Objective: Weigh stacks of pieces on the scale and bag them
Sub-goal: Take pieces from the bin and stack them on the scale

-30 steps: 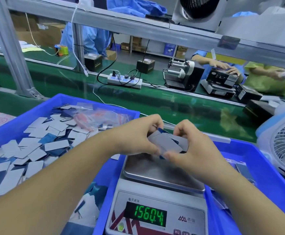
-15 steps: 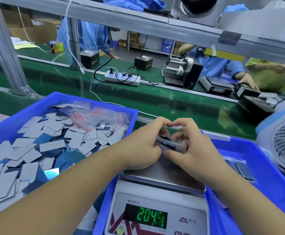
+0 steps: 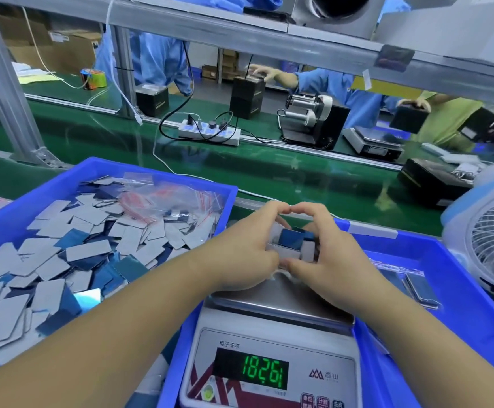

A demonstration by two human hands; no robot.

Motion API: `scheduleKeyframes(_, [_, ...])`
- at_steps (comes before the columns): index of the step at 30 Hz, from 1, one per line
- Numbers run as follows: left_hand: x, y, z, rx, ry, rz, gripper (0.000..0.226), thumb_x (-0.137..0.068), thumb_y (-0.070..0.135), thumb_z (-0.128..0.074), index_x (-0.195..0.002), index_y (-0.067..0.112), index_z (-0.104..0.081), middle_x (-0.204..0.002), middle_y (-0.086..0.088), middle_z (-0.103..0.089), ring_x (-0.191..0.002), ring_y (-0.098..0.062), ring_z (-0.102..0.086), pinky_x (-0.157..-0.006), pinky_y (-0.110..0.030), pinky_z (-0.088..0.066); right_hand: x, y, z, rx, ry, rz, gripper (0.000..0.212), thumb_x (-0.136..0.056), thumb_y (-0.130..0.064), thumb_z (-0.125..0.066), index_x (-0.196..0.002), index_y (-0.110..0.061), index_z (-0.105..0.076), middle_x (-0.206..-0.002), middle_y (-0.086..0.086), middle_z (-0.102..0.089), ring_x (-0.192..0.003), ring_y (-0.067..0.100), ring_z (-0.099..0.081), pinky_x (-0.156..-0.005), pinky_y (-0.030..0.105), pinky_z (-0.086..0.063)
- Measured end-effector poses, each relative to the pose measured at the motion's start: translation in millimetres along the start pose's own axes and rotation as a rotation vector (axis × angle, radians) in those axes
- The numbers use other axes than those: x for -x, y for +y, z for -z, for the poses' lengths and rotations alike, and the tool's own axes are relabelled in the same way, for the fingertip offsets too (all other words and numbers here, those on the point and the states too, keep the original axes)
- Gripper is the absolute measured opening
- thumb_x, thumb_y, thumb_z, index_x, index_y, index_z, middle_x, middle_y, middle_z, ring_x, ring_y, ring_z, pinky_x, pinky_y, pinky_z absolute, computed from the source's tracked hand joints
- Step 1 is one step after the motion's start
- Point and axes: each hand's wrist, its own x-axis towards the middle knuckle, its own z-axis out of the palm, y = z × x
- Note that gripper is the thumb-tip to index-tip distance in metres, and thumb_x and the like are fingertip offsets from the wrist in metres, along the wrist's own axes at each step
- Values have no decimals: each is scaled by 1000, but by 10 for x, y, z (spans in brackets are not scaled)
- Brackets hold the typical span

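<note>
Here, in the head view, both hands meet just above centre of the frame, over the far edge of the scale's (image 3: 272, 343) steel pan. The left hand (image 3: 248, 248) and the right hand (image 3: 325, 254) curl their fingers round a small stack of pieces (image 3: 291, 245), blue face up with grey-white edges, squeezed between them; the fingertips touch above it. Whether the stack rests fully on the pan or is partly lifted I cannot tell. The green display at the bottom centre is lit, though the digits look unsettled. At the left, a blue bin (image 3: 63, 181) holds loose pieces and clear zip bags (image 3: 163, 198); at the right, another blue bin (image 3: 460, 290) holds filled bags.

The step in hand looks like squaring up the stack for weighing. Next, probably, the hands need to let go so the reading settles, then reach for a bag.
</note>
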Motion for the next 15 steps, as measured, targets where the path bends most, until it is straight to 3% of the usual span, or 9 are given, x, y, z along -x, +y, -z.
scheduleKeyframes(3, [2, 37, -36, 65, 3, -2, 74, -87, 1, -49, -145, 42, -28, -125, 20, -47, -102, 11, -52, -73, -6, -41, -4, -16, -51, -6, 53, 29, 70, -79, -30, -77, -117, -62, -29, -84, -22, -62, -69, -1, -55, -56, 12, -38])
scheduleKeyframes(6, [-3, 74, -71, 228, 52, -40, 81, -83, -11, -42, -144, 42, -30, -127, 12, -49, -111, 2, -56, -91, -14, -47, -9, -31, -67, -44, 100, 55, 77, -79, -21, -76, -131, -54, -29, -91, -36, -60, -76, -6, -58, -62, 6, -39])
scheduleKeyframes(9, [-10, 56, -50, 230, 20, -41, 85, -82, -11, -42, -145, 43, -25, -129, 13, -49, -114, -1, -56, -93, -22, -50, -9, -23, -76, -9, 21, 43, 85, -81, -24, -72, -139, -54, -18, -86, -29, -63, -74, -1, -60, -59, 15, -43])
scheduleKeyframes(12, [-19, 5, 2, 74, -14, -22, 82, -82, 4, -47, -142, 51, -19, -127, 19, -48, -102, 9, -53, -77, -10, -45, -1, -22, -80, 60, -47, 28, 91, -82, -28, -70, -142, -55, -6, -78, -18, -64, -63, 4, -58, -55, 24, -45])
scheduleKeyframes(13, [-18, -8, 33, 43, 6, -25, 78, -81, 8, -47, -140, 52, -22, -127, 19, -49, -101, 11, -53, -77, -9, -44, 4, -19, -75, 62, -44, 17, 91, -83, -29, -70, -141, -57, -6, -83, -11, -65, -66, 6, -59, -61, 30, -50])
scheduleKeyframes(15, [-20, -38, 99, 28, 106, -48, 61, -84, 9, -49, -135, 43, -45, -124, 17, -58, -108, 2, -58, -92, -22, -49, 17, -4, -69, 58, -25, -4, 88, -85, -30, -70, -141, -58, -9, -92, -5, -64, -75, 6, -59, -72, 35, -51])
